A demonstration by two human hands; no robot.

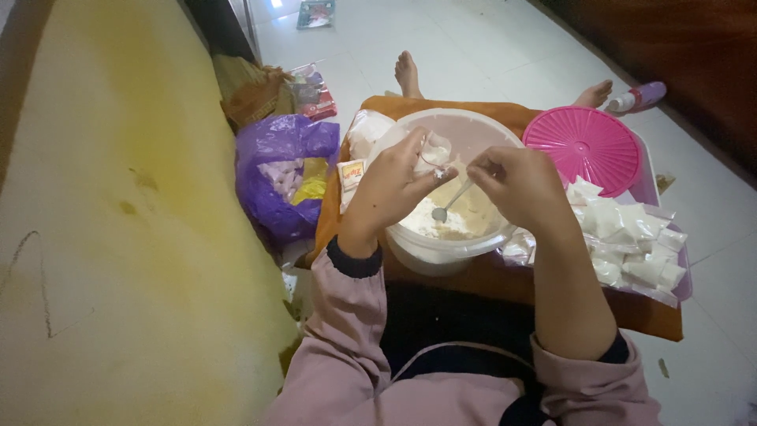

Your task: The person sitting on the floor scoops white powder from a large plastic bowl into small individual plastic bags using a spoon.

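A small clear bag (435,150) is pinched in the left hand (392,188) above the white tub (441,244) of powder at the surface's middle. The right hand (516,183) grips a spoon (451,202), apparently mid-filling; steady tipping comes next. Filled packets (635,241) crowd the right edge, beside a pink lid (582,146).

Purple bag (272,170) crowds the tub's (441,251) left; pink lid (582,146) and packets (631,237) block its right.
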